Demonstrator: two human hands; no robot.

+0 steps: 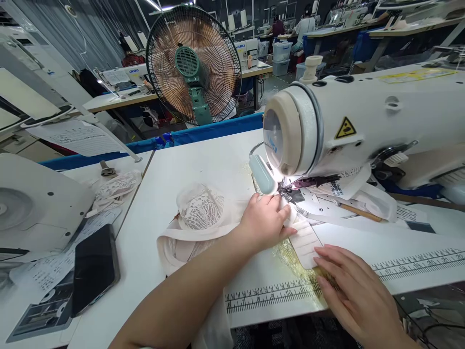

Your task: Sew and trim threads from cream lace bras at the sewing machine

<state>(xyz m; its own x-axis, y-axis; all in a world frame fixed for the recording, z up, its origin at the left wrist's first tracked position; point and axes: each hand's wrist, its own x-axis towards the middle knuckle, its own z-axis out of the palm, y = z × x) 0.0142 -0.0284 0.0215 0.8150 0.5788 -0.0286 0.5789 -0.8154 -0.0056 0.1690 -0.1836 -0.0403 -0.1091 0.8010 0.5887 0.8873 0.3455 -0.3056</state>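
Observation:
My left hand (267,218) lies close to the needle area of a sewing machine (334,121), its fingers bent and pressed on the pale fabric of a bra. The bra (201,211), with a lace cup, spreads over the table to the left, partly under my forearm. Its edge at the needle is hidden by my fingers. My right hand (358,286) has its fingers stretched out, the tips touching the near end of a pale ribbed panel (305,242). No object shows in that hand. A small lamp (263,174) lights the needle area.
A black phone (95,269) lies at left beside another machine (39,208). Printed rulers run along the table's front edge. Wooden-handled tool (361,212) and pale fabric sit right of the needle. A large fan (194,65) stands behind the table; people work farther back.

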